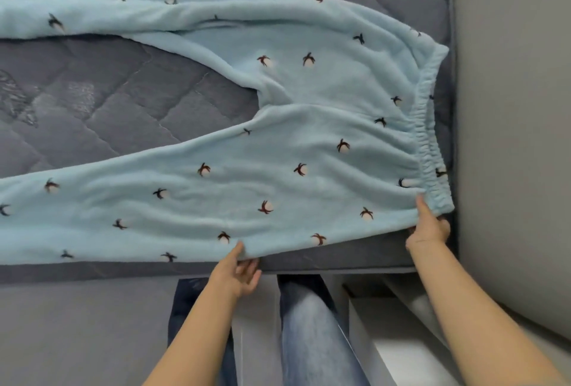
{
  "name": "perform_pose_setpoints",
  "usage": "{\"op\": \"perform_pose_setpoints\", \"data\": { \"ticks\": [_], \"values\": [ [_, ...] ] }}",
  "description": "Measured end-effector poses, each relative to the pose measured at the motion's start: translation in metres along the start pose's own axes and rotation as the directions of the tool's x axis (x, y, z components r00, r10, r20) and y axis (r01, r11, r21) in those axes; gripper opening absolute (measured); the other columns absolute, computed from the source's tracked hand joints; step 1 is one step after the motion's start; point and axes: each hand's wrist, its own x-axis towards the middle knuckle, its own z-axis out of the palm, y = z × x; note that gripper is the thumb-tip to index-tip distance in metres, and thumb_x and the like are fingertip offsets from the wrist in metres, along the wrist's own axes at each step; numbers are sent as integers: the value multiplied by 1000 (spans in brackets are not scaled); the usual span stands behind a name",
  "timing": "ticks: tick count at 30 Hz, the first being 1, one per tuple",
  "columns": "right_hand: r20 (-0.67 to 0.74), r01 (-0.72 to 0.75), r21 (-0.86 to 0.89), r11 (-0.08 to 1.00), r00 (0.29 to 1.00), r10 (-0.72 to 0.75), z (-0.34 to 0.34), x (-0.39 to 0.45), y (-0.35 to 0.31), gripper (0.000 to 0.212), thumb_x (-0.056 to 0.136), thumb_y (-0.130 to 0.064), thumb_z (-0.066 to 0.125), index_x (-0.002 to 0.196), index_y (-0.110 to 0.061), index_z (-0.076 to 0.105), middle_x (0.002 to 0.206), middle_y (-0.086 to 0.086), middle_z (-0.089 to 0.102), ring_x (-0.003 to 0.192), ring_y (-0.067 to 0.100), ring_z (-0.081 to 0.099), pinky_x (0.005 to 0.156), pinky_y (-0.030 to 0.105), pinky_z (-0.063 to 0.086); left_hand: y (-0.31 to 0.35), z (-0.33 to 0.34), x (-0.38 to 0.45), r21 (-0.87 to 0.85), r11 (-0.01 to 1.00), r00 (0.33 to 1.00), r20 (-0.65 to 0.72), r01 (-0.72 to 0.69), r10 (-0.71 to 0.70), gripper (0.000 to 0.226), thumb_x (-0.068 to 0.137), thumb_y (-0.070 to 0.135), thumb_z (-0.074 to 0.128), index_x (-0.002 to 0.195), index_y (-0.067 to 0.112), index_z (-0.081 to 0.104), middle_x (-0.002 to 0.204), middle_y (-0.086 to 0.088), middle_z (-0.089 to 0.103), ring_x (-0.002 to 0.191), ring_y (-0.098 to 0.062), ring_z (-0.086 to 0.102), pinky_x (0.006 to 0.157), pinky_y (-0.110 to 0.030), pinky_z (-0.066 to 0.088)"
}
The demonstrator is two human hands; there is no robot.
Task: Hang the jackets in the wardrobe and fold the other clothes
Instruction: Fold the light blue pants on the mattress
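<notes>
pants flat on bed | long axis 9–3 o'clock, waistband at 3, legs toward 9 | left hand pinches near hem | right hand pinches waistband corner

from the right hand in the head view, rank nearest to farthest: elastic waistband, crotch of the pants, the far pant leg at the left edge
From the right hand:
1. Elastic waistband, right side, its near end touching the fingers.
2. Crotch of the pants, mid-frame.
3. Far pant leg, upper left on the mattress.
</notes>
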Motion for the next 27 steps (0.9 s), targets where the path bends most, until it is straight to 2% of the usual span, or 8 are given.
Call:
{"op": "perform_pose_setpoints", "data": {
  "ticks": [4,9,12,15,19,21,25,27],
  "values": [
    [-3,269,-104,957,963,-271,5,-24,-1,37,83,-8,73,112,-13,51,98,2,55,77,6,53,75,21,47,-17,42,-29,231,967,959,230,109,-163,28,94,21,61,118,7,60,105,-7,73,96,-19,65,83,-35,49],
    [257,485,-146,862,860,-440,40,-35,-27,12,86,-5,67,91,-15,64,93,2,62,84,12,56,78,24,49,18,138,-56,293,865,869,416,-407,268,22,97,12,56,119,9,58,112,-6,67,98,-15,64,85,-28,50],
    [436,616,-169,770,747,-502,83,-28,-51,15,88,-5,65,98,-14,68,97,4,64,84,11,56,73,17,45,62,197,-64,383,626,728,459,-679,509,21,95,13,62,116,13,60,113,-5,65,99,-15,62,89,-29,49],
    [608,795,-171,582,550,-572,137,-20,-80,20,88,3,59,104,-6,69,105,9,63,90,16,58,74,13,46,106,253,-71,440,289,509,546,-850,666,20,95,13,61,115,12,62,108,-4,65,94,-14,58,77,-25,47],
    [829,983,-108,150,173,-532,212,-1,-132,27,87,9,54,109,1,69,116,19,60,115,33,54,103,30,35,165,315,-73,509,-156,245,632,-847,735,23,94,13,60,117,9,64,117,-6,64,102,-14,58,82,-25,48],
    [883,998,-64,19,66,-465,246,13,-160,30,88,7,52,113,-1,68,122,18,59,122,34,50,106,32,29,194,338,-69,518,-346,129,678,-782,724,25,93,11,59,117,8,63,123,-7,62,115,-20,57,95,-30,45],
    [906,965,-223,-138,152,-396,290,43,-194,43,96,-16,56,138,-12,51,142,13,46,133,33,38,108,39,32,237,371,-56,654,-634,-69,672,-413,738,39,92,23,59,130,19,56,140,-7,49,132,-28,39,105,-40,31],
    [906,917,-342,-205,264,-332,296,57,-197,53,94,-32,61,141,-14,44,143,14,43,133,33,38,106,42,32,250,378,-47,695,-661,-22,684,-282,729,53,91,35,62,141,23,45,150,-6,38,141,-27,28,115,-45,19]
  ]
}}
